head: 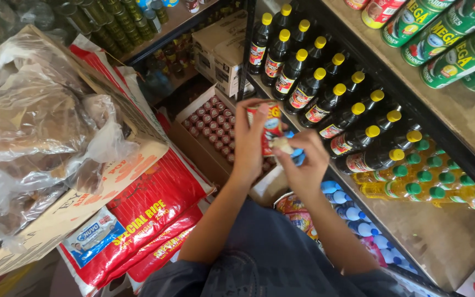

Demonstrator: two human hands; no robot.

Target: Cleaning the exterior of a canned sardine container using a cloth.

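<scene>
- Shelving unit, dark frame, wooden boards: it is standing just beyond your fingertips, to your right.
- Red rice sacks: they are lying stacked below and to the left of your fingers, well apart from them, under a plastic-lined carton.
- Dark sauce bottles, yellow caps: they are standing in rows just past your fingers, on the shelf board.
- Open box of small tins: it is sitting beyond your left fingers, lower down.
- Left hand: you are holding the red can upright, fingers wrapped around its side.
- Right hand: you are pinching a small pale piece against the can's lower edge, fingers narrow; what it is I cannot tell.
- Step in hand, as a judgement: you are working on the can's surface, likely wiping or labelling; the next move is calling for a steady left grip.
</scene>
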